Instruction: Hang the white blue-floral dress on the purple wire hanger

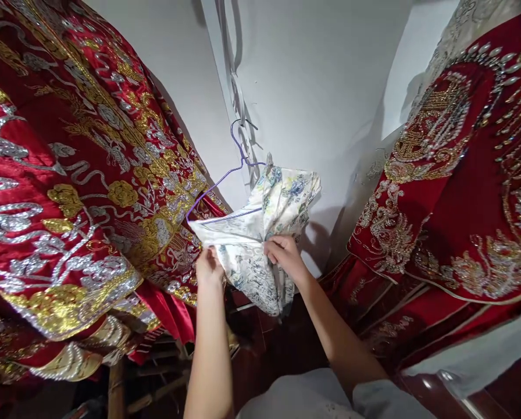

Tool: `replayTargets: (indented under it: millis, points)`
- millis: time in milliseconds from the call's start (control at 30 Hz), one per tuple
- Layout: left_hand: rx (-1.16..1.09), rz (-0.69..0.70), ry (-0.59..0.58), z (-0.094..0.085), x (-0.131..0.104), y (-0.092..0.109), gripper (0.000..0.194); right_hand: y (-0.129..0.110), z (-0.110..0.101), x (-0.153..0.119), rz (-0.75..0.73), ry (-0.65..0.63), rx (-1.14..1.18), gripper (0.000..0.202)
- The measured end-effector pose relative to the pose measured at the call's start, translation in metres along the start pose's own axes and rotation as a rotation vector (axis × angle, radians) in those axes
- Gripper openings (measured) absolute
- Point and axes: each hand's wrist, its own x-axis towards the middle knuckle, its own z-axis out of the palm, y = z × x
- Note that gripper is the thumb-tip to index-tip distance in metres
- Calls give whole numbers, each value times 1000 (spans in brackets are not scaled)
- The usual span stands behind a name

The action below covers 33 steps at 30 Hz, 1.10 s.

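A white garment with blue and green floral print [254, 270] hangs from a thin purple hanger [219, 181], whose hook rests on a wall fixture. My left hand [210, 266] grips the garment near its left edge, just under the hanger's left end; part of the fingers is behind the cloth. With fingers pinched together, my right hand [283, 254] holds the cloth near the middle, where a vertical fold runs down. The upper right part of the garment stands out from the hanger toward the wall.
Red garments with gold and silver embroidery [125, 145] fill the left side, close to my left arm. On the right hangs a red beaded garment [465, 192]. A white wall [321, 75] with a metal hanging strip [229, 70] stands behind. Below lies a dark floor [282, 349].
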Motion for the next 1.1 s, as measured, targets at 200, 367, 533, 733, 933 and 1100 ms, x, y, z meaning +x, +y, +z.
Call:
replayTargets:
  millis: [200, 367, 533, 733, 933, 1100]
  points:
    - [-64, -95, 30, 31, -53, -33, 31, 19, -33, -11, 44, 136, -95, 34]
    - [38, 80, -221, 62, -81, -14, 32, 7, -34, -13, -23, -21, -213, 47]
    - [231, 206, -302, 63, -83, -10, 29, -7, -23, -15, 135, -416, -66, 36]
    - [289, 126, -529, 22, -77, -7, 29, -25, -33, -2, 147, -561, -227, 13]
    - [434, -265, -1042, -32, -102, -9, 28, -59, -41, 36, -179, -52, -129, 9]
    - [407, -301, -897, -54, -99, 11, 34, -62, -29, 83, -184, 22, -123, 28]
